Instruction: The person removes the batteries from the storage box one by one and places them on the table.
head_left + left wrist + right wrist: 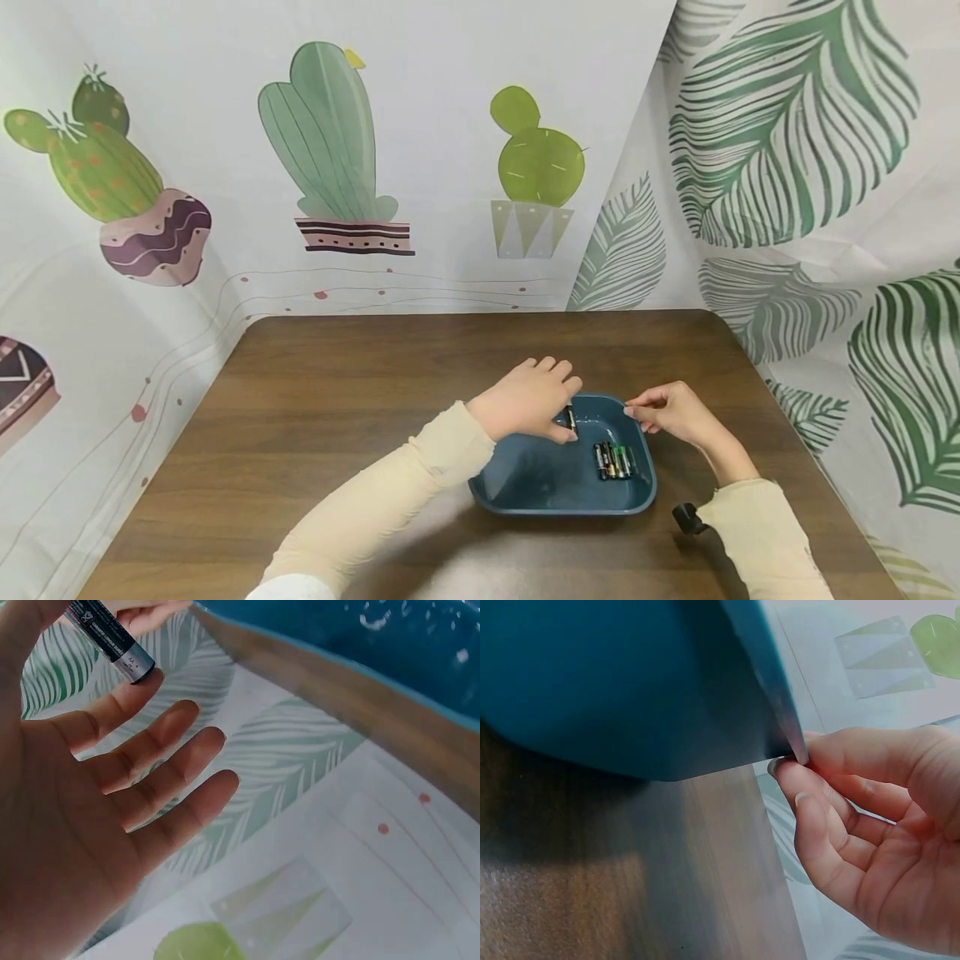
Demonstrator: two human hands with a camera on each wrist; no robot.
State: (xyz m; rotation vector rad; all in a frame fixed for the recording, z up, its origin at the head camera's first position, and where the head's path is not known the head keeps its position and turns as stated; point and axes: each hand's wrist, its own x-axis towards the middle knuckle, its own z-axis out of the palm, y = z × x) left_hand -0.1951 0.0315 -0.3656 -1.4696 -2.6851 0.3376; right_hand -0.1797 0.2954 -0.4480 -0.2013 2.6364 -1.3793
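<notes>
A blue tray (525, 483) rests on the table. Over its far side, my left hand (528, 400) pinches a dark AA battery (571, 418) between thumb and index finger. In the left wrist view, the index fingertip meets the silver end of that battery (112, 641), while the other fingers are spread and loosely bent. At the tray's far right corner, my right hand (678, 412) grips the rim. The right wrist view shows its thumb and index finger pinching the tray's edge (776, 682). Several batteries (614, 461) lie side by side in the tray's right part.
The brown wooden table (337, 375) extends around the tray. Cloth printed with cacti and leaves (450, 167) hangs behind it and at the sides. A small black object (687, 518) is at the right sleeve.
</notes>
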